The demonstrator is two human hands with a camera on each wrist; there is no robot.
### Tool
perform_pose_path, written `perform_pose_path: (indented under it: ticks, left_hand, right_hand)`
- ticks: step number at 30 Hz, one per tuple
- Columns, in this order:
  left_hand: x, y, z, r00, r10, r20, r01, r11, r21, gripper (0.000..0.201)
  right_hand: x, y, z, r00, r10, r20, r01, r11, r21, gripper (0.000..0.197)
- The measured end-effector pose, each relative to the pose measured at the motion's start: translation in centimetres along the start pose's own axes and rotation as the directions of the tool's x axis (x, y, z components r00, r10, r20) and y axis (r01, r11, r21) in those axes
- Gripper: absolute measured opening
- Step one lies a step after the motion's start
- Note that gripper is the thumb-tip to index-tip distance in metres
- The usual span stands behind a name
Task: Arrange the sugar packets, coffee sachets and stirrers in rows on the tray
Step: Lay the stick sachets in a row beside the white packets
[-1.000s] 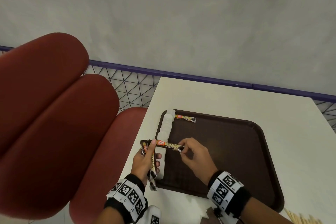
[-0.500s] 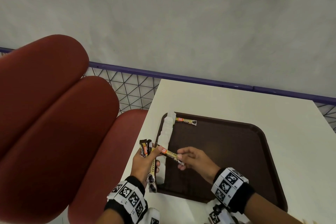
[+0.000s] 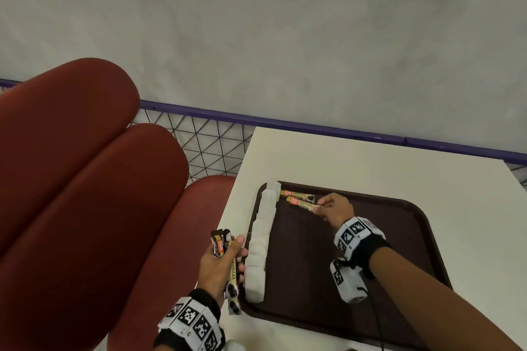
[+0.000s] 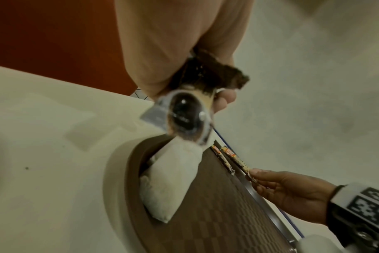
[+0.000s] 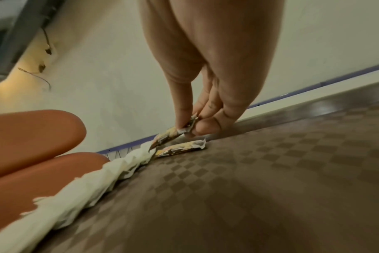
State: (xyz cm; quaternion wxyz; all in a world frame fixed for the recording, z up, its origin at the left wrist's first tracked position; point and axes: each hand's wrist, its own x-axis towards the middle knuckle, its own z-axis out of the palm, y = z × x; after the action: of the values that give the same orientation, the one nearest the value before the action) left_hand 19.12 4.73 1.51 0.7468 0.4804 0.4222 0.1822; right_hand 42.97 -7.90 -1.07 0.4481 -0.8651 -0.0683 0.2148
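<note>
A dark brown tray lies on the white table. White sugar packets run in a row down its left side. One coffee sachet lies flat at the tray's far left corner. My right hand pinches a second coffee sachet by its end, slanted just beside the first; the right wrist view shows its far tip down near the sugar packets. My left hand grips a bundle of coffee sachets beside the tray's left rim. No stirrers are in view.
Red padded seat cushions fill the left. A blue rail and wire mesh run behind the table, under a grey wall. The tray's middle and right show bare chequered surface.
My right hand took one sachet from the left hand's bundle and carried it to the tray's far left corner, beside the sachet lying there. The left hand stayed put.
</note>
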Motion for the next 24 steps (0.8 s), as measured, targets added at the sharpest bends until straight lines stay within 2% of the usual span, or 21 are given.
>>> perform_pose_path:
  ticks: [7, 15, 20, 24]
  left_hand:
    - [0.4, -0.1, -1.1, 1.000, -0.003, -0.021, 0.004, 0.999, 0.033, 0.017]
    - [0.9, -0.3, -1.5, 1.000, -0.013, -0.028, 0.015, 0.999, 0.051, 0.019]
    - [0.9, -0.5, -1.0, 1.000, -0.017, 0.015, 0.016, 0.997, 0.073, 0.022]
    - [1.0, -0.7, -0.7, 1.000, 0.001, 0.003, -0.001, 0.993, 0.115, 0.024]
  right_hand:
    - [1.6, -0.4, 1.6, 0.999, 0.017, -0.034, -0.020, 0.997, -0.069, 0.012]
    - [1.8, -0.5, 2.7, 0.995, -0.006, -0.104, -0.009, 0.989, -0.147, 0.021]
    - [1.4, -0.5, 2.8, 0.993, -0.033, -0.110, 0.013, 0.985, -0.173, 0.023]
    - [0.2, -0.7, 2.6, 0.983, -0.113, -0.144, 0.095, 0.988, -0.124, 0.020]
